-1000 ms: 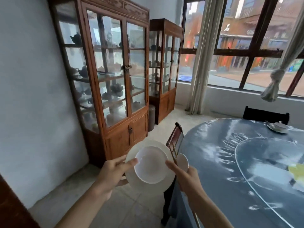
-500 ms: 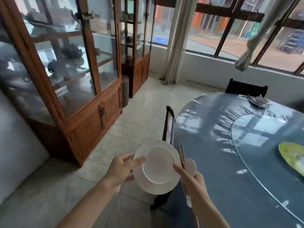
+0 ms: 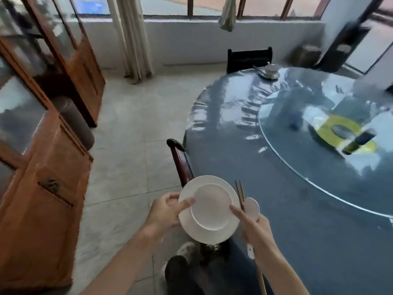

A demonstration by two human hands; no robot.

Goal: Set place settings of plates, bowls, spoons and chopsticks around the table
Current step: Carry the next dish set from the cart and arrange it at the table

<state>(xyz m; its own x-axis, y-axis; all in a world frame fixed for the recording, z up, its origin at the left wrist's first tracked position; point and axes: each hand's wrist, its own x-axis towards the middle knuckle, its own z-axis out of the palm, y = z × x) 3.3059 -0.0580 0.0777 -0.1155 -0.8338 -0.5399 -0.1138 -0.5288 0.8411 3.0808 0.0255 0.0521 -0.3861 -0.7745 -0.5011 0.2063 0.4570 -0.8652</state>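
Round surface (image 3: 265,188), blue glossy cover, glass turntable (image 3: 319,167) inset; near edge bare, one setting (image 3: 269,72) laid at far side by the dark chair (image 3: 248,58).

Wooden chair back (image 3: 180,160) stands against the near rim, just ahead of the load. Risk: plate rim clips it on the way in. Glass-fronted cabinet (image 3: 42,156) well apart at left, no obstruction.

White plate (image 3: 209,209), bowl apparently nested on it, held in air off the surface edge. Left hand (image 3: 163,213) grips the left rim, thumb on top. Risk: bowl slides if tilted.

Right hand (image 3: 253,226) steadies the right rim with one finger; remaining fingers clamped on chopsticks (image 3: 240,194) and white spoon (image 3: 252,207). Risk: overloaded grip, utensils slip on release.
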